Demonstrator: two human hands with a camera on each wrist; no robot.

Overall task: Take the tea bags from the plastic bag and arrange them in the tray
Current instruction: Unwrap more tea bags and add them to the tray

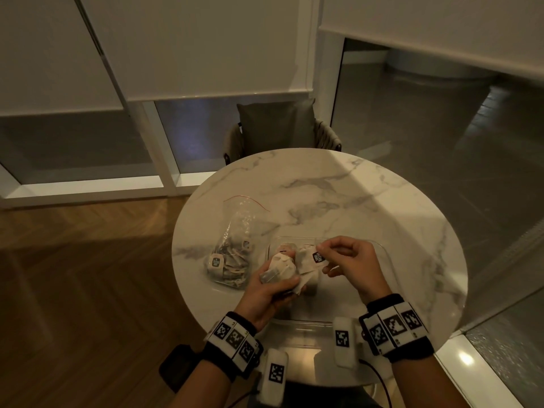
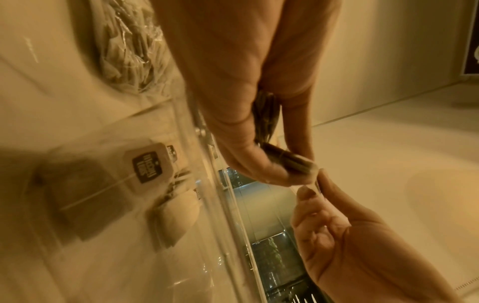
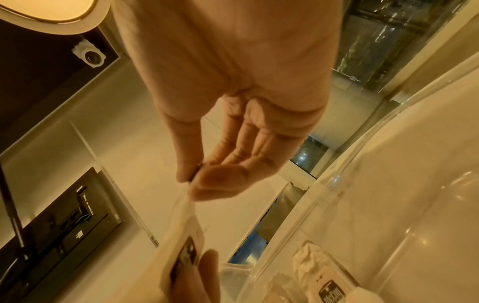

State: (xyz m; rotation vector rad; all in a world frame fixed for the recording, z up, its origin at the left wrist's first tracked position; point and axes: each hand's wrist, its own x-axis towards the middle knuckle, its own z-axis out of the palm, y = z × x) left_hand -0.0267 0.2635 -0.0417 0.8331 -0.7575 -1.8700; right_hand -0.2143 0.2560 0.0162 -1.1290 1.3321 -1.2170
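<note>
Item: bundle of tea bags (image 1: 279, 267), paper-wrapped, held at lower centre of the head view over the near-left corner of the clear tray (image 1: 379, 245); judged to be held there so single bags can be peeled off and dropped straight in. Holder: left hand (image 1: 265, 293), palm up, fingers curled round the bundle from below, thumb across its near side; wrist angled in from the lower left. Item: one tea bag with dark printed tag (image 1: 316, 257), drawn out to the right of the bundle and hanging between both hands. Holder: right hand (image 1: 350, 260), raised above the tray, thumb and forefinger narrowed to a pinch on the bag's upper edge, remaining fingers loosely bent beneath; the right wrist view confirms the pinch (image 3: 193, 178). Item: zip plastic bag (image 1: 235, 251), lying on the marble table (image 1: 353, 195) just left of the tray, mouth toward the upper part of the frame, many tea bags inside, one tagged bag (image 1: 215, 262) at its lower left edge. Tray contents: a few bags (image 2: 77, 196) lying at its left end, count uncertain. Judgement: separation step in hand; most of the stock not yet arranged.
</note>
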